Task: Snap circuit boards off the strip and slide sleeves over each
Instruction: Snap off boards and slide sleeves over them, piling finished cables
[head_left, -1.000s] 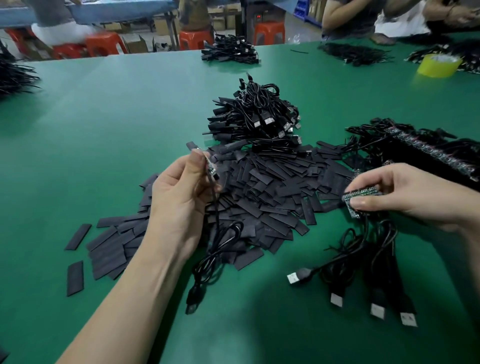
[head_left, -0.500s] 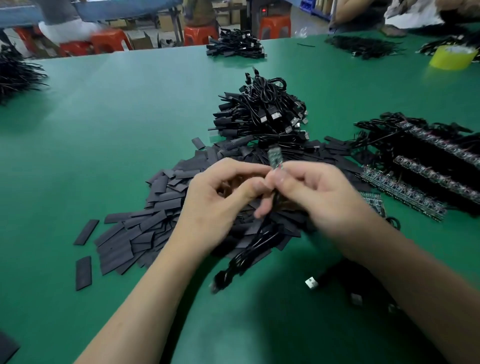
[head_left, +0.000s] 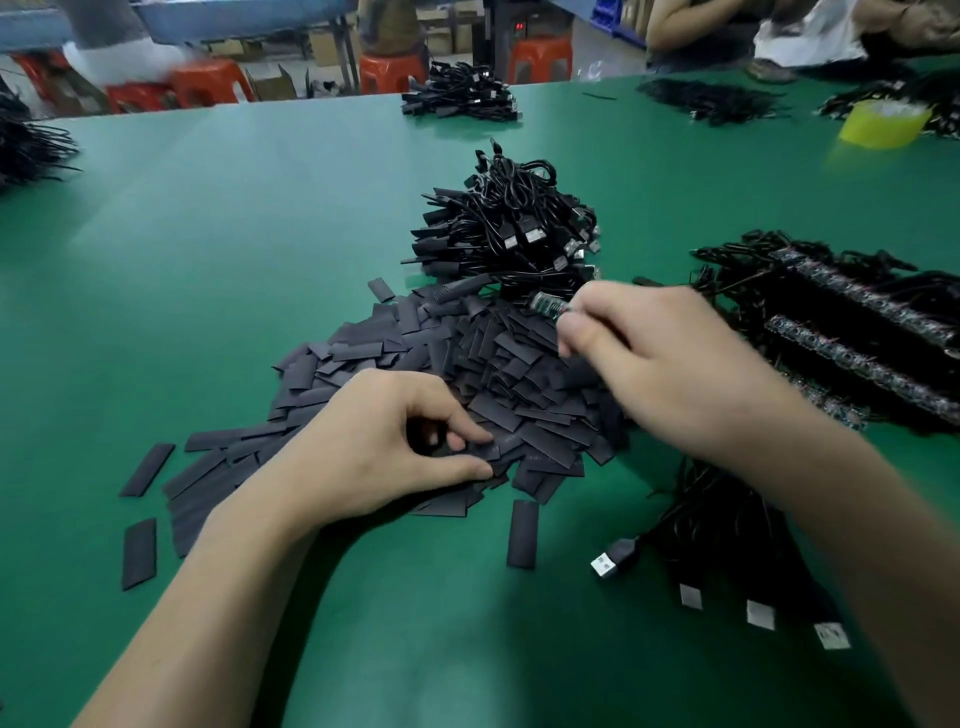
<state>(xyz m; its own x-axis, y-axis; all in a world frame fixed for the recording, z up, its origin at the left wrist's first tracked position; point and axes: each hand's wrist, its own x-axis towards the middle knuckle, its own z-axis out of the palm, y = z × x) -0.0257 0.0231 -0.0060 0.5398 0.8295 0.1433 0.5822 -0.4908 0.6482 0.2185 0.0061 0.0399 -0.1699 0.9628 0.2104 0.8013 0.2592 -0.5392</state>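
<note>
Pinching a small green circuit board between thumb and fingers, the right hand hangs over the 2 o'clock edge of the heap of flat black heat-shrink sleeves. At the heap's 6 o'clock, the left hand pinches 1 black sleeve with curled thumb and forefinger. Long strips of unsnapped boards lie at 3 o'clock and a mound of black USB cables at 12 on the green table.

One view was supplied, from a wide-angle camera worn on the head. It was directed forward and down across the flat green table surface. The left hand and right hand were framed close, mid-picture, over the heap of flat black sleeves; red plastic stools were caught far off at the top edge.
</note>
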